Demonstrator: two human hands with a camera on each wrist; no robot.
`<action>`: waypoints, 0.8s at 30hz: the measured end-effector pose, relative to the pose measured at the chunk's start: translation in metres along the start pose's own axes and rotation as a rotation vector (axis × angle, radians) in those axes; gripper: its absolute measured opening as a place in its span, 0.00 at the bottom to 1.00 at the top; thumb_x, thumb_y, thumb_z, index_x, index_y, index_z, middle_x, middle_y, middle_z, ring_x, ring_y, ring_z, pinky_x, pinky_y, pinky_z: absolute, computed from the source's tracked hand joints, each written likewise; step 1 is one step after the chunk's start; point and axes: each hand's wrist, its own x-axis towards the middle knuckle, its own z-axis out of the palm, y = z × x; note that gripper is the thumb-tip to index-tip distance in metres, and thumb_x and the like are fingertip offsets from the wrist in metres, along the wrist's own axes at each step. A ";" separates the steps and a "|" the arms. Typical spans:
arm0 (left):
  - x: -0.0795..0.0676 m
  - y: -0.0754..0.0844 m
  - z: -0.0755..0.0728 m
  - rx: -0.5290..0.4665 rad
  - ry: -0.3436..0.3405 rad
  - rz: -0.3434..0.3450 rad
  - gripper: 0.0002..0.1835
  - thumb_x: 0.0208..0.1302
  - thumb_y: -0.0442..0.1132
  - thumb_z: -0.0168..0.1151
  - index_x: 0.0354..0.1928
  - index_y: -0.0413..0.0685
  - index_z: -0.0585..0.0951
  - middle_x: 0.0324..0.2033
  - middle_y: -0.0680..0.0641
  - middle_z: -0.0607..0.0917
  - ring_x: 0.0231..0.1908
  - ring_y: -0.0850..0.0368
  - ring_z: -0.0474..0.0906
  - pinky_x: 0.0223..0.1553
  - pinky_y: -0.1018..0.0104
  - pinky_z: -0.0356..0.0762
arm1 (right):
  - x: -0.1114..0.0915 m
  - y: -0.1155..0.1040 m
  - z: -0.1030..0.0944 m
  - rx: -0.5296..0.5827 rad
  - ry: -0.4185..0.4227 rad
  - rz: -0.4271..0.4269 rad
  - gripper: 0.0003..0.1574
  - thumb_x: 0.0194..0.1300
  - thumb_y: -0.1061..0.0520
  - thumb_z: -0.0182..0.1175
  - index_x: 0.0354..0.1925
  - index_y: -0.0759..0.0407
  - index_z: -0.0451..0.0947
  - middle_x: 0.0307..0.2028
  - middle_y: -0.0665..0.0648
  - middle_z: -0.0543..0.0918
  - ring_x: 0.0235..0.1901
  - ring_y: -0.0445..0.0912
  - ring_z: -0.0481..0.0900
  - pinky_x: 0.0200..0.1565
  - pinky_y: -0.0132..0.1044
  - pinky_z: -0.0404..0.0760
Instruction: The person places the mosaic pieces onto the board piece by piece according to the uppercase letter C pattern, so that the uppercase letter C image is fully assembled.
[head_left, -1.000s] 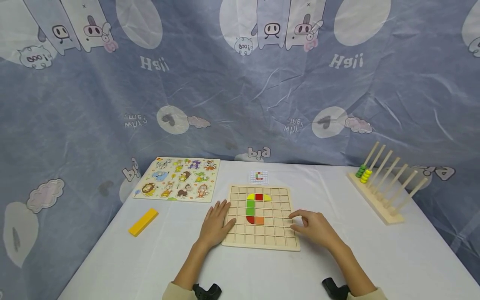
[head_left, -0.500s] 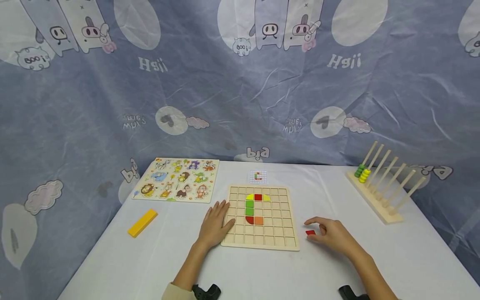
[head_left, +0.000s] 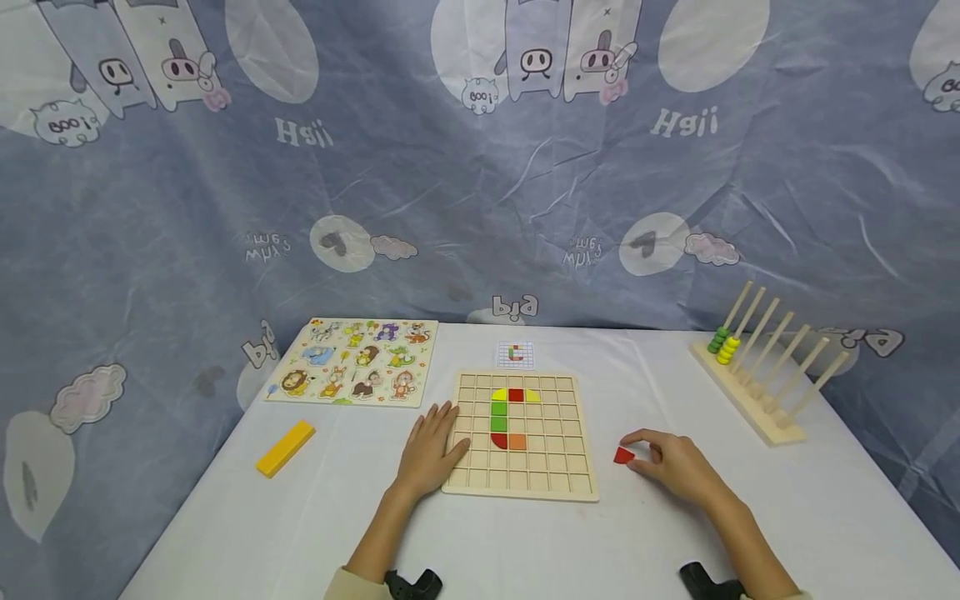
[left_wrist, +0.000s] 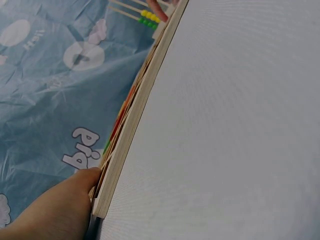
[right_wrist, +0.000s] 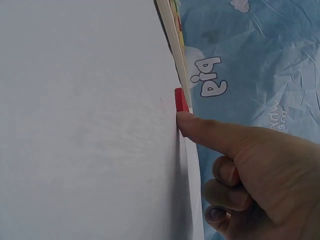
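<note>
A square wooden grid board [head_left: 547,475] lies in front of me. Set into its cells are two yellow tiles, a red square tile [head_left: 516,395], two green tiles [head_left: 499,417], a red rounded tile [head_left: 499,441] and an orange tile [head_left: 517,442]. My left hand [head_left: 429,454] rests on the board's left edge with straight fingers; in the left wrist view its thumb [left_wrist: 90,175] lies on that edge. Right of the board, my right hand [head_left: 678,468] pinches a small red tile [head_left: 622,456] between thumb and index finger. The other right fingers [right_wrist: 227,195] are curled.
A small pattern card [head_left: 516,355] lies behind the board. An animal puzzle board [head_left: 352,358] is at back left, with a yellow bar [head_left: 286,448] before it. At right stands a peg rack [head_left: 750,396] with green and yellow beads. A patterned cloth [head_left: 480,183] hangs behind.
My right hand has moved right, away from the board's right edge, and a red tile has come into sight at its fingertips, since turning slightly. The left hand stays put.
</note>
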 end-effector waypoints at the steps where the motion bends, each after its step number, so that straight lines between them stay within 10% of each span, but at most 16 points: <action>1: 0.000 0.000 0.000 -0.002 -0.002 -0.002 0.34 0.65 0.56 0.50 0.67 0.45 0.62 0.67 0.43 0.61 0.68 0.45 0.49 0.67 0.50 0.42 | 0.001 0.001 0.000 -0.003 0.003 0.009 0.16 0.51 0.54 0.70 0.41 0.48 0.81 0.13 0.45 0.64 0.12 0.36 0.57 0.14 0.30 0.60; 24: 0.001 0.000 0.000 0.018 -0.009 0.001 0.34 0.65 0.56 0.49 0.67 0.45 0.62 0.67 0.43 0.61 0.68 0.45 0.49 0.67 0.51 0.43 | 0.007 -0.010 0.003 -0.056 0.017 0.105 0.23 0.48 0.42 0.70 0.41 0.50 0.81 0.13 0.47 0.64 0.13 0.39 0.58 0.15 0.31 0.57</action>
